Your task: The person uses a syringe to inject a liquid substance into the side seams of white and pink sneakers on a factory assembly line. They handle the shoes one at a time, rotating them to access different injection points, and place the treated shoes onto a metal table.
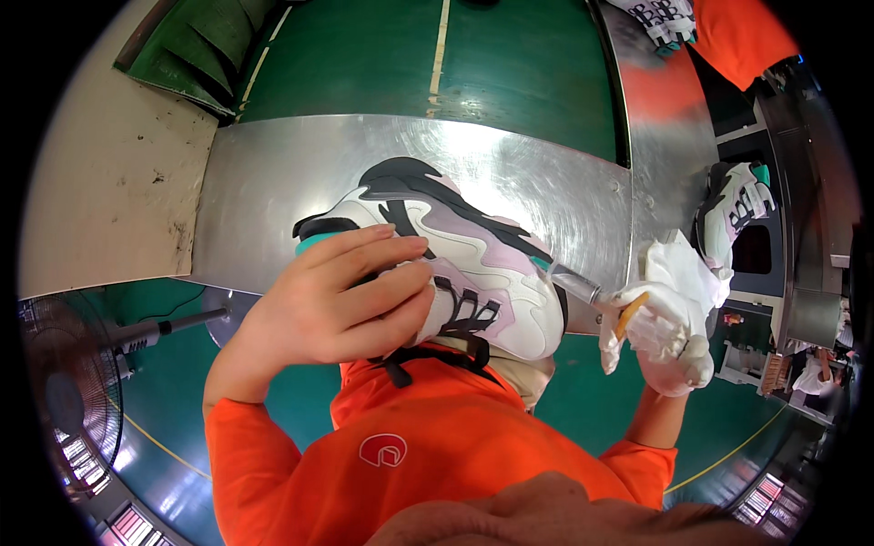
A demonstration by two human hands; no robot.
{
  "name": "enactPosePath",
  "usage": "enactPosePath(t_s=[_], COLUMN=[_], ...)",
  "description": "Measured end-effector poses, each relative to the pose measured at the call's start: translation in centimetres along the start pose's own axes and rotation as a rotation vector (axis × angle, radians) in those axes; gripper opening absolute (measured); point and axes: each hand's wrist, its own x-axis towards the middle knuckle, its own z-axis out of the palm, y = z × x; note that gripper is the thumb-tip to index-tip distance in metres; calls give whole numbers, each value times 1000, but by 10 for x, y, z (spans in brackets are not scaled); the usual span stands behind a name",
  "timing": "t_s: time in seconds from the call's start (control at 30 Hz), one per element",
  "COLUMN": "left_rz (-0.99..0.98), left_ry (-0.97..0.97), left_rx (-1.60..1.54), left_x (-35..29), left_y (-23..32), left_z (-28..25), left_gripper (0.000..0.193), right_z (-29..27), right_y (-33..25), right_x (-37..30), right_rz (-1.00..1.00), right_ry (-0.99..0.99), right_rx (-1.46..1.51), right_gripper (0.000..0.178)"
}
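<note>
A chunky sneaker [492,238] in white, lilac and black with teal accents lies tilted on the steel ledge in front of me, its toe to the right. My left hand [350,296] is bare. Its fingers are closed over the shoe's collar and tongue, and the thumb is hidden. My right hand [669,318], in a white glove, is closed on a slim tool [577,283] with a flat metal front and a yellowish handle. The tool's tip meets the shoe near the toe, at the sole edge. Exactly what kind of tool it is cannot be made out.
Beyond the steel ledge [264,200] runs a green belt [373,64]. A second sneaker [728,205] stands at the right, past my gloved hand. At the far right are more shoes [657,20] and a person's orange sleeve [751,36]. A fan [77,382] stands at the left.
</note>
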Motion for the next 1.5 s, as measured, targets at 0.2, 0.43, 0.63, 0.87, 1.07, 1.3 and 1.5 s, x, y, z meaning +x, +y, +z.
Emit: enactPosePath(t_s=[0.2, 0.43, 0.63, 0.87, 1.07, 1.3, 1.5], left_rz=[-13, -101, -173, -244, -273, -290, -256], left_ry=[21, -39, -46, -53, -62, -99, -45], left_rx=[22, 46, 127, 220, 314, 317, 349], left_x=[4, 8, 6, 5, 1, -3, -7], left_y=[3, 18, 40, 68, 90, 100, 99], left_z=[1, -3, 2, 11, 18, 19, 24], left_gripper=[21, 24, 25, 26, 40, 62, 42], right_z=[-15, -18, -29, -41, -36, -15, 2], right_y=[6, 34, 54, 74, 93, 102, 102], right_x=[-16, -27, -36, -46, -56, -70, -80], right_rz=[43, -129, -202, -240, -303, -298, -299], right_ry=[-58, 44, 40, -13, 108, 211, 277], right_rx=[66, 125, 220, 321, 392, 457, 507], right_gripper=[116, 112, 111, 111, 110, 108, 108])
